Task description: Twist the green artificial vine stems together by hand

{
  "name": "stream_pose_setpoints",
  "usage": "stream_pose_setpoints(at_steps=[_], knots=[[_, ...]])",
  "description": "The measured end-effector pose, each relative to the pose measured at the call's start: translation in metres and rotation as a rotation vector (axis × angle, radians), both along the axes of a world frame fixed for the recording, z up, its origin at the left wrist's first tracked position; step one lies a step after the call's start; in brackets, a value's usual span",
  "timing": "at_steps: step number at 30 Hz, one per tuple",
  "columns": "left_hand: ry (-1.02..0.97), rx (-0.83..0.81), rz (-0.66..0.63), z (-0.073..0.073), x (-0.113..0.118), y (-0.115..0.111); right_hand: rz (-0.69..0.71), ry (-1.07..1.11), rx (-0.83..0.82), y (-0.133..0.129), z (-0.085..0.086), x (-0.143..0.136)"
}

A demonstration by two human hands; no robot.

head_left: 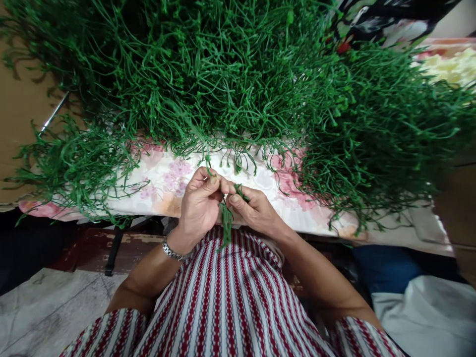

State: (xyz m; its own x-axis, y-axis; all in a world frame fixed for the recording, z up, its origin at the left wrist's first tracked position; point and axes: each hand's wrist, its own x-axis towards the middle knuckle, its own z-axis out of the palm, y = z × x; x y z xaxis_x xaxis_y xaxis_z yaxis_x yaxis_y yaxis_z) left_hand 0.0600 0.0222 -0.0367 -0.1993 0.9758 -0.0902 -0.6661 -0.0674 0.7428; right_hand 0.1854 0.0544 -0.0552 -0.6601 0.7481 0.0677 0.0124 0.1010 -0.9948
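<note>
Near the front edge of the table, my left hand (201, 201) pinches a thin green artificial stem (208, 166) between thumb and forefinger. Close beside it on the right, my right hand (253, 206) has its fingers pressed together on a green strand (241, 192). Between and below the two hands, a small green sprig (226, 225) hangs down in front of the striped shirt. Beyond the hands lies a large heap of green artificial stems (208, 74).
A smaller green pile (82, 168) lies at the left on the flowered cloth (174, 173), and another green heap (357, 139) at the right. A metal rod (55, 113) leans at the left. Pale yellow pieces (453, 67) are at the far right.
</note>
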Motion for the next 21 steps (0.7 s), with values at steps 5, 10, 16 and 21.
stream_pose_setpoints(at_steps=[5,10,16,21], knots=[[-0.144,-0.009,-0.028,0.008,-0.007,0.0,0.129,0.019,0.129,0.001,0.002,0.0],[-0.127,-0.063,-0.079,0.012,-0.006,0.0,0.239,-0.031,0.219,0.002,-0.007,0.002],[-0.124,-0.099,-0.131,0.012,-0.004,-0.002,0.285,-0.049,0.378,0.003,-0.009,0.006],[-0.121,-0.152,-0.214,0.009,-0.019,0.002,0.604,-0.028,0.423,0.003,0.004,0.012]])
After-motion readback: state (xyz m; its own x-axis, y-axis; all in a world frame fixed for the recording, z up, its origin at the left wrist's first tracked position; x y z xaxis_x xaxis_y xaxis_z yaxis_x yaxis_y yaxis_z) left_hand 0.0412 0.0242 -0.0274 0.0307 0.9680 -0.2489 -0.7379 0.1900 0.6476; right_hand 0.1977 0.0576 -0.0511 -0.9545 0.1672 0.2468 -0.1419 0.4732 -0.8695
